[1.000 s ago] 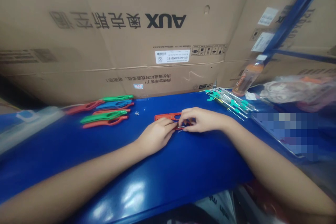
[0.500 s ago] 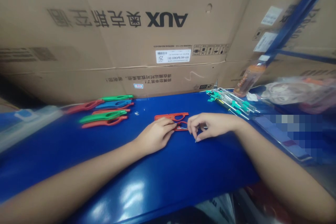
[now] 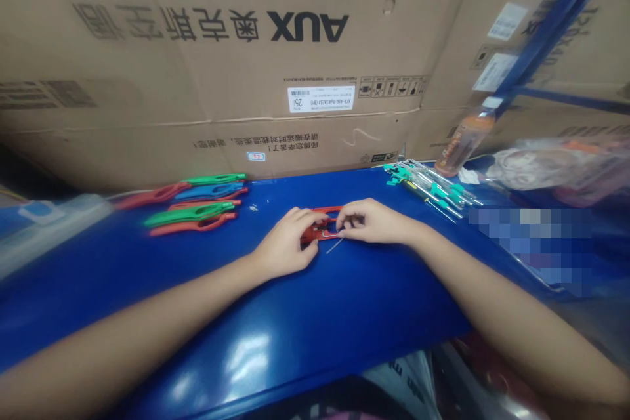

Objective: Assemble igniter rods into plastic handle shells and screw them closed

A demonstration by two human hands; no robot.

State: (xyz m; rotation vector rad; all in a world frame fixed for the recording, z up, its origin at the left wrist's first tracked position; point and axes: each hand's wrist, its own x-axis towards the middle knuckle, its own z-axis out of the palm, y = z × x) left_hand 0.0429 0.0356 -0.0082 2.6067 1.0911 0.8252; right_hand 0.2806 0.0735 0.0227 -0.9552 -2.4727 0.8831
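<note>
At frame centre, gripping a red handle (image 3: pixel 310 235) with the left hand (image 3: pixel 284 246), pinching a thin rod (image 3: pixel 335 247) with the right hand (image 3: pixel 374 222).

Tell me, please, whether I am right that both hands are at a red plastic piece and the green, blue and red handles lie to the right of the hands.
The side is wrong: the head view shows the green, blue and red handles to the left of the left hand and right hand, which are at a red plastic piece.
</note>
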